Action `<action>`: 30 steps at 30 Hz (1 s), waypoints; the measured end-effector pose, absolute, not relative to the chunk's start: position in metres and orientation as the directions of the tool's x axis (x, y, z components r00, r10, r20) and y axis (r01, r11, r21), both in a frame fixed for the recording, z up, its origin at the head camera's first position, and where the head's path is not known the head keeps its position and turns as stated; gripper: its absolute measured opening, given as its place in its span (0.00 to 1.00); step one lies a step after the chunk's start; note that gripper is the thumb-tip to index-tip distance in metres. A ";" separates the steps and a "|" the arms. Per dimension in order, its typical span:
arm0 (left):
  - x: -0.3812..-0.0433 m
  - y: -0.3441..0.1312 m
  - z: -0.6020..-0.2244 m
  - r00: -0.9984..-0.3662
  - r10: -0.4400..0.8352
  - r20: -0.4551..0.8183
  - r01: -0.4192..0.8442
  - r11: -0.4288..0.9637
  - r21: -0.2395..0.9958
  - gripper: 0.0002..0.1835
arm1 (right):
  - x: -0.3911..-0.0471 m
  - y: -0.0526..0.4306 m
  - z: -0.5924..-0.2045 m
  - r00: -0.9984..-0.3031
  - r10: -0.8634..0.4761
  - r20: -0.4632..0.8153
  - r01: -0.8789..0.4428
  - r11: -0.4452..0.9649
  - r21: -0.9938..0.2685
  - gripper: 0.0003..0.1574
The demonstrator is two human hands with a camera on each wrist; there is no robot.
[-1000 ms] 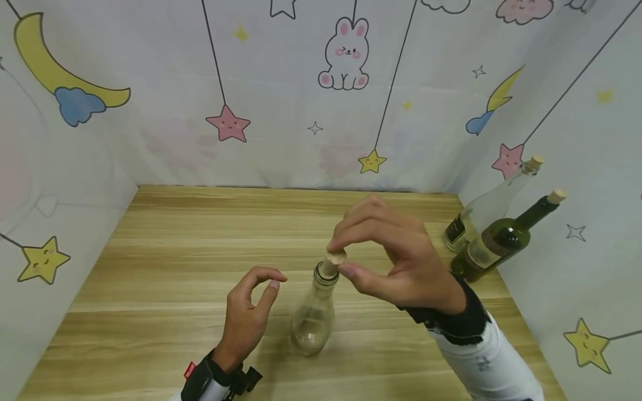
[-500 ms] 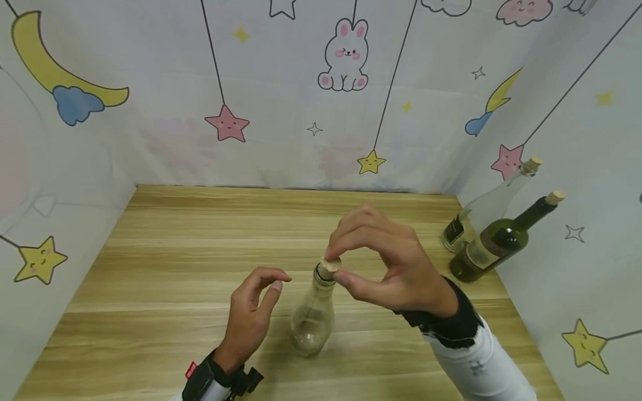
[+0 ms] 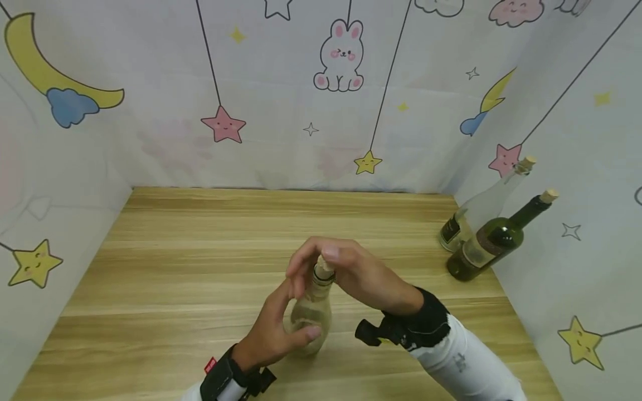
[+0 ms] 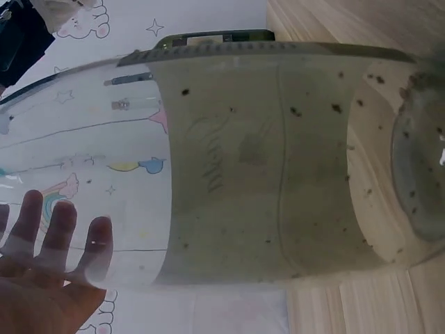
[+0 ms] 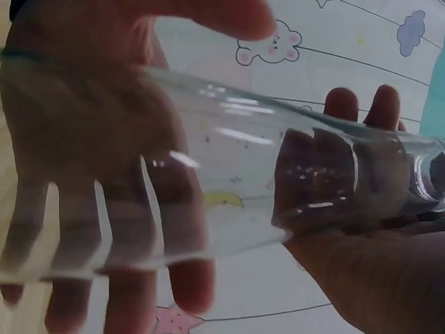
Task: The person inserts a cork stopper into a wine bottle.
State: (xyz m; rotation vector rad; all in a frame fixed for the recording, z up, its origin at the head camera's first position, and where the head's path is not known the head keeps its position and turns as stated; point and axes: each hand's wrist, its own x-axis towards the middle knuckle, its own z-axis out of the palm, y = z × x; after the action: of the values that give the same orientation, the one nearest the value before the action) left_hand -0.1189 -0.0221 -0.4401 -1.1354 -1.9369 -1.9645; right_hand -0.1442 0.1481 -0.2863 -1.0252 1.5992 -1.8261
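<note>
A clear glass bottle (image 3: 312,317) stands upright on the table, a cork (image 3: 324,266) in its mouth. My right hand (image 3: 366,275) has its fingers curled round the bottle's neck, and its thumb lies at the cork's top. Along the left side of the body is my left hand (image 3: 268,334), thumb in front, fingers behind. The right wrist view shows the left fingers fairly straight through the glass (image 5: 236,160); whether they touch it I cannot tell. Faint printing and dark specks mark the bottle (image 4: 257,167) in the left wrist view.
At the right side of the wooden table (image 3: 200,250) stand a green wine bottle (image 3: 504,234) and a clear bottle (image 3: 481,206), both corked. White cloth walls (image 3: 281,83) with cartoon prints enclose the back and sides.
From pinching the cork by its sides, my right hand has shifted left, its fingers now round the neck. My left hand has moved right and spread open beside the bottle's body.
</note>
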 end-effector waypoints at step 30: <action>-0.127 -0.016 -0.450 -0.728 0.424 0.538 0.570 -0.061 0.819 0.28 | -0.141 0.121 -0.306 -0.648 -0.679 0.345 -0.188 -0.296 -0.936 0.32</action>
State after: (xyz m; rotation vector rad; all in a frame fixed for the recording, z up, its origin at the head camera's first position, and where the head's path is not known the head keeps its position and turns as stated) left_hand -0.1270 -0.0162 -0.4496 -1.1038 -2.0696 -1.9116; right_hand -0.1405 0.1206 -0.3055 -1.0837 1.6094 -2.0094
